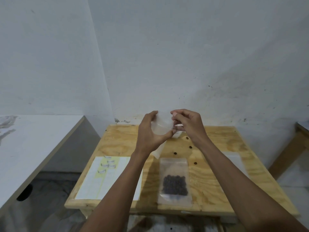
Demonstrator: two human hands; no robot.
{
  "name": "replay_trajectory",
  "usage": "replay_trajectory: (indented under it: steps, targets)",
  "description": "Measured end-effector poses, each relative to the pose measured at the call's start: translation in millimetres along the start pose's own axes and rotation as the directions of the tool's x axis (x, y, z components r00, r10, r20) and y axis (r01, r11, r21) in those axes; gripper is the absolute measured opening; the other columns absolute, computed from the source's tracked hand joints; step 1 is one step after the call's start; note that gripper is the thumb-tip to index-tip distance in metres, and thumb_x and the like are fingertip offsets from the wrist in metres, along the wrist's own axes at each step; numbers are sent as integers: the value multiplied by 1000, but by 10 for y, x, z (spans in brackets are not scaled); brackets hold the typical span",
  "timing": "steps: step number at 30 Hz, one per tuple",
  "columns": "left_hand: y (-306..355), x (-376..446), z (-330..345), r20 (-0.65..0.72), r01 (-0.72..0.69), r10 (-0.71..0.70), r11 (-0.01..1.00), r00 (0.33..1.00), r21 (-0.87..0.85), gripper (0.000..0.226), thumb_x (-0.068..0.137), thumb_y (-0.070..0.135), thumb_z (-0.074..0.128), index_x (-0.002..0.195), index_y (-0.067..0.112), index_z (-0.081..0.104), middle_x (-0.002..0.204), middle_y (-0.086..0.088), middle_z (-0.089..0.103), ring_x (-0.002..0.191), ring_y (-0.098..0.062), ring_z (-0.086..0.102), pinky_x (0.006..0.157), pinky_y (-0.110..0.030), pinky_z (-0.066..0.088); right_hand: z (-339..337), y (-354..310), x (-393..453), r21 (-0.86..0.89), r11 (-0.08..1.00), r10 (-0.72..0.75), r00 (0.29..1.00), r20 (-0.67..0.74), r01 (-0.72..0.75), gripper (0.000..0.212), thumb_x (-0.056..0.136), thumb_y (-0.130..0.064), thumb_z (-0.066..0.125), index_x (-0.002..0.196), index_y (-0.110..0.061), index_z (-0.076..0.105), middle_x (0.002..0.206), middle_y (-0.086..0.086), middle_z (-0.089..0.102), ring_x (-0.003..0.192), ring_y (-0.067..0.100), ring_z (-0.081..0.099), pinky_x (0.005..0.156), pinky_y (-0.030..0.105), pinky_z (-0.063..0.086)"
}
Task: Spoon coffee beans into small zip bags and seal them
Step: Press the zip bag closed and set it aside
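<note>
The left hand [151, 131] is raised above the far edge of the small pale plywood table [217, 181], its fingers and thumb curled round a small clear, empty-looking plastic zip bag [163, 127], fingertips at the top edge and thumb under the lower edge. The right hand [189, 124] meets that bag from the other side, thumb and forefinger pinched together on its upper right corner, the other fingers curled; whether the bag's mouth is open or pressed closed cannot be told. Just below the hands, a white crumpled piece of plastic or paper [159, 150] hangs or lies toward the table. Nearer the person on the table, in front of the hands, a flat clear zip bag holding dark coffee beans [174, 180] lies with its beans gathered in its near half. A few loose dark coffee beans [175, 153] are scattered on the table between that filled bag and the hands. To the left of the filled bag lies a white and pale yellow label sheet [93, 180], partly under the left forearm, with small curled white strips [108, 165] on its far part. To the right of the filled bag, a flat clear plastic sheet or bag [234, 158] lies beside the right forearm
</note>
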State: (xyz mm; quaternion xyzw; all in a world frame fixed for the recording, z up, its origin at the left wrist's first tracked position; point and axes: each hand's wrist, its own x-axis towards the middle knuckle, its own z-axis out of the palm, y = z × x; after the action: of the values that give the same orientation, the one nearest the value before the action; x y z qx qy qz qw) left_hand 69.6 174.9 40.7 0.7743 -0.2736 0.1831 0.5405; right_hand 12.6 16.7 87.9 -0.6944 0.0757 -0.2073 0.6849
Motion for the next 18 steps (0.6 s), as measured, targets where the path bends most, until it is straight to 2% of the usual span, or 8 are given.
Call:
replay_trajectory:
  steps: [2, 5, 7, 10, 12, 15, 18]
  targets:
    - [-65, 15, -27, -24, -15, 15, 1000, 1000, 12, 86, 63, 62, 85, 131, 16, 58, 117, 7, 64, 109, -7, 60, 92, -24, 48, -70, 82, 78, 11, 1000, 22, 998, -59, -21, 13, 95, -17, 71, 96, -6, 77, 83, 9, 70, 75, 18, 71, 71, 35, 64]
    - [-209, 15, -37, -22, 4, -4, 1000, 1000, 18, 86, 62, 63, 86, 129, 15, 61, 117, 7, 66, 108, -8, 61, 89, -22, 48, -167, 359, 243, -216, 974, 17, 973, -228, -68, 11, 93, -19, 71, 93, -11, 79, 78, 2, 74, 67, 11, 72, 76, 38, 65]
    - [-313, 21, -28, 9, 43, -43, 999, 999, 21, 87, 60, 64, 86, 128, 16, 62, 116, 8, 68, 107, -7, 62, 87, -21, 49, -187, 536, 341, -385, 919, -20, 966, -258, -84, 10, 91, -18, 71, 94, -14, 80, 84, 0, 76, 74, 11, 72, 76, 36, 63]
    - [-466, 39, 14, 86, 90, -93, 995, 992, 38, 86, 57, 64, 87, 125, 18, 64, 113, 10, 69, 104, -7, 64, 84, -20, 49, -189, 704, 482, -588, 806, -62, 979, -194, -66, 12, 92, -14, 71, 99, -16, 80, 98, -1, 78, 88, 13, 71, 78, 28, 57]
    - [-552, 63, 48, 123, 103, -110, 993, 986, 57, 86, 58, 65, 89, 125, 18, 65, 114, 11, 69, 104, -4, 64, 84, -18, 49, -184, 775, 592, -712, 700, -63, 988, -139, -55, 14, 94, -15, 70, 103, -16, 79, 103, 0, 77, 92, 17, 70, 80, 31, 58]
    - [-667, 127, 111, 163, 129, -142, 988, 976, 88, 87, 57, 68, 88, 125, 19, 66, 114, 11, 70, 102, -5, 65, 85, -25, 53, -176, 845, 764, -841, 537, 11, 997, -71, -66, 17, 94, -15, 69, 109, -20, 76, 113, 5, 72, 98, 24, 68, 82, 36, 57]
    - [-750, 181, 171, 195, 155, -172, 983, 966, 99, 88, 57, 72, 86, 126, 21, 66, 115, 12, 70, 103, -5, 64, 84, -26, 53, -160, 849, 850, -914, 392, 111, 992, -63, -102, 14, 94, -16, 67, 100, -24, 77, 114, 6, 67, 98, 30, 66, 86, 40, 57]
